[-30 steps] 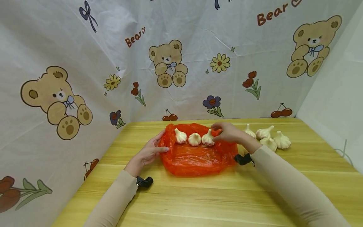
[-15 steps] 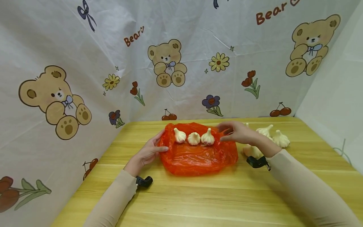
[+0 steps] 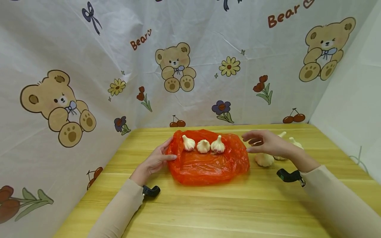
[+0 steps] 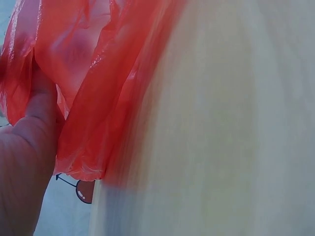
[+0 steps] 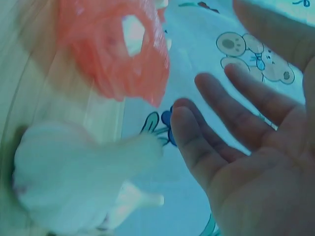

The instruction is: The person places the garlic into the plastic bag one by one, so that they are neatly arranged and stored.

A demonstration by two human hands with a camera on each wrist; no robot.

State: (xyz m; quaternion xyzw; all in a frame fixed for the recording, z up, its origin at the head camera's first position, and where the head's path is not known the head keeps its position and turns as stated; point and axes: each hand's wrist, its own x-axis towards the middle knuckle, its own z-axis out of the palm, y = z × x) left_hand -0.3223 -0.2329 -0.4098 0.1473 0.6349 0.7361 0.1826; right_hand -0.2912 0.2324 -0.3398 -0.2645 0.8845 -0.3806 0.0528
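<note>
- The red bag (image 3: 205, 173) is set near the middle of the wooden table (image 3: 208, 211), with three bulbs seated inside in a row: the left garlic bulb (image 3: 189, 144), the middle garlic bulb (image 3: 203, 147) and the right garlic bulb (image 3: 218, 145).
- The bag's left rim is pinched by the left hand (image 3: 154, 160), the thumb laid over the plastic and the other fingers tucked behind it.
- Nothing is held by the right hand (image 3: 269, 143); its fingers are spread apart and gently curved, above the loose garlic bulb (image 3: 264, 161) just right of the bag.
- The far loose bulb (image 3: 296, 142) is half covered by that hand, so the loose group cannot be counted surely.
- The step in hand is judged to be a reach for a loose bulb while the bag is steadied. The rim is best kept spread and low, and a bulb is best grasped round its fat body, since a slim stem may slip.
- The bag's long axis is laid left to right, its mouth turned upward.
- The left bulb's stem is tipped up and leftward; the middle one's is short and foreshortened; the right one's is pointed nearly straight away from the person.
- In the right wrist view, the foreground bulb (image 5: 64, 177) is aligned across the picture, stem pointed rightward.
</note>
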